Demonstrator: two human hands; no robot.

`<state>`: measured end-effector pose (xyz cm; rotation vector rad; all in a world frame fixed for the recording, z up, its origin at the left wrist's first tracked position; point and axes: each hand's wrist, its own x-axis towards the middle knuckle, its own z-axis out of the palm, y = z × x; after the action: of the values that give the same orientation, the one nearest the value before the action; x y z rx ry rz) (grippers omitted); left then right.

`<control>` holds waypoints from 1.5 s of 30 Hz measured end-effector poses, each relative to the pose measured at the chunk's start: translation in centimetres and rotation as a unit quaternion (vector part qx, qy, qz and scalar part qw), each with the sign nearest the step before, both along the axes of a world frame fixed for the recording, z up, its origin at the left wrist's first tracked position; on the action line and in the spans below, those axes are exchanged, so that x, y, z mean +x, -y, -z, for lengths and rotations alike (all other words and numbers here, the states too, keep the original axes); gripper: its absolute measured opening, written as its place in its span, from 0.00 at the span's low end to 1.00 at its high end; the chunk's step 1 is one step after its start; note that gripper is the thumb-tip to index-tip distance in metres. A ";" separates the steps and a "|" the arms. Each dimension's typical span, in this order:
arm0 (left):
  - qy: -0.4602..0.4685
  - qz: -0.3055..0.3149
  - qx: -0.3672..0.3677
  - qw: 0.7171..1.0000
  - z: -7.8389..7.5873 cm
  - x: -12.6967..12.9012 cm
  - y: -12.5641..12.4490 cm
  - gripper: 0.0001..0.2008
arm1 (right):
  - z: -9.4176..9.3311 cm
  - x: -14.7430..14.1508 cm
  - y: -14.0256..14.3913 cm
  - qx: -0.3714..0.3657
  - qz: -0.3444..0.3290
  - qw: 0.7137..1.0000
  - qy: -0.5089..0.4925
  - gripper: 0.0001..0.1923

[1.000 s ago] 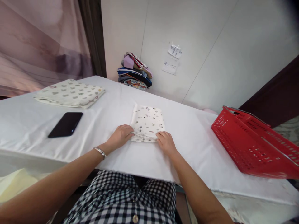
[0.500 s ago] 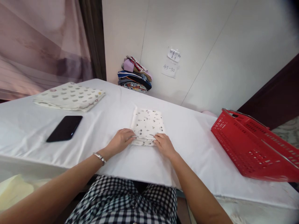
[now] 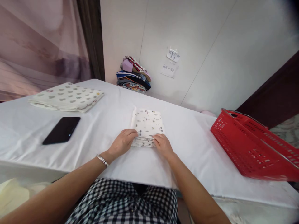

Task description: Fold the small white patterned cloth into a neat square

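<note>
A small white cloth (image 3: 147, 123) with a sparse dark print lies folded in layers on the white-covered table (image 3: 187, 149). My left hand (image 3: 124, 141) is at its near left corner, fingers together and closed on the folded edge. At the near right corner, my right hand (image 3: 163, 144) pinches the same edge between thumb and fingers. The stacked layers show between the two hands. Some fingertips are hidden by the fabric and by the hands themselves.
Left of my hands lie a black phone (image 3: 62, 130) and a larger folded cloth (image 3: 67, 97) with grey motifs. A red plastic basket (image 3: 247, 149) stands at the right. Several folded fabrics (image 3: 133, 76) are piled against the wall, near a paper sign (image 3: 168, 69).
My left hand has shifted slightly right, further over the cloth's near left corner. The right hand still grips the near right corner, and the view has moved a little.
</note>
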<state>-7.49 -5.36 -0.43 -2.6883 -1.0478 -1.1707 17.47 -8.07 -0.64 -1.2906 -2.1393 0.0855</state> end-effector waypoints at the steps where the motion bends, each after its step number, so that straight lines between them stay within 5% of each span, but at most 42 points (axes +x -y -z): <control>1: -0.010 0.005 0.007 1.000 0.0 0.1 0.0 0.14 | 0.0 0.0 0.0 0.003 0.003 1.000 0.005 0.12; 14: -0.105 0.010 -0.046 0.993 -0.9 -0.2 0.6 0.11 | -0.6 -0.3 1.0 0.023 -0.025 0.994 0.107 0.16; 23: -0.184 0.007 -0.048 0.982 -1.8 0.7 0.2 0.10 | -0.9 0.0 1.1 -0.010 0.000 0.984 0.177 0.10; 45: -0.217 0.023 -0.031 0.975 -1.8 1.6 0.5 0.11 | -0.8 0.3 0.6 -0.050 -0.032 0.994 0.092 0.08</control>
<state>-5.92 -5.88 1.35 -2.8369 -0.9643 -0.5156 17.81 -8.71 0.20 -1.3308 -2.3613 0.1050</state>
